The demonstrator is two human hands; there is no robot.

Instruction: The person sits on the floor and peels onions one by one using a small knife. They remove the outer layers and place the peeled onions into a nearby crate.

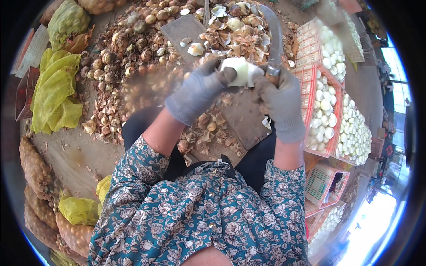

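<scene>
Both hands wear grey work gloves and are raised at the top centre. My left hand [203,88] grips a pale peeled onion [237,71] by its left side, thumb across its front. In my right hand [279,96] is the wooden handle of a knife [275,36], whose broad curved blade points away from me. Fingers of my right hand also touch the onion's right side. Beneath the hands lies a board [244,123] with scraps on it. Beyond them is a heap of onion skins [246,33]. Unpeeled onions [141,43] cover the floor at the left.
Plastic crates of peeled onions [332,153] line the right side, one red crate [314,96] close to my right hand. A lower crate [321,186] stands nearer me. Yellow mesh bags [55,89] and full onion sacks [35,166] lie at the left.
</scene>
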